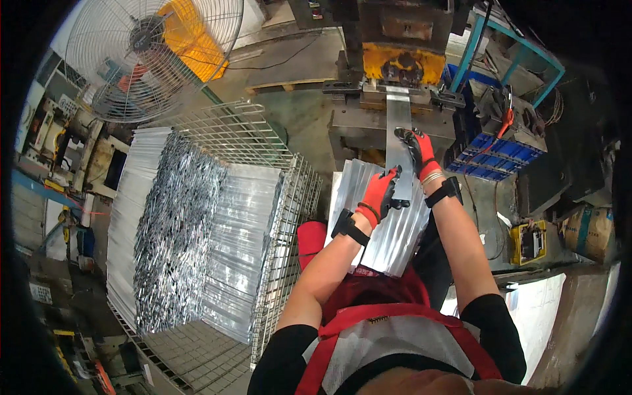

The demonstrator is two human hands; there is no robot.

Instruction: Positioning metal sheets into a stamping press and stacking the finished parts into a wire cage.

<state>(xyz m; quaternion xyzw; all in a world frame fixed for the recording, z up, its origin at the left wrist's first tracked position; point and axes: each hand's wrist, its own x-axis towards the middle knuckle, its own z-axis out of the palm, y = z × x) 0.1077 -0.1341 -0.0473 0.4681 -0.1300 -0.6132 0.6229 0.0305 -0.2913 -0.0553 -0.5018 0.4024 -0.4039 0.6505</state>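
A long flat metal strip [398, 117] runs away from me, its far end inside the press [403, 62] with the worn yellow block. My left hand [382, 195], in a red and black glove, grips the strip's near end from the left. Farther along its right edge, my right hand [419, 150], gloved alike, is closed on the same strip. Under the near end lies a stack of similar shiny metal strips [395, 240] in front of my body. The fingers below the strip are partly hidden.
To the left, a wire mesh cage [266, 283] holds many stacked metal strips [181, 230]. A large fan [148, 39] stands beyond it. Right of the press are a blue crate [484, 148] with metal parts and a yellow bin [528, 242].
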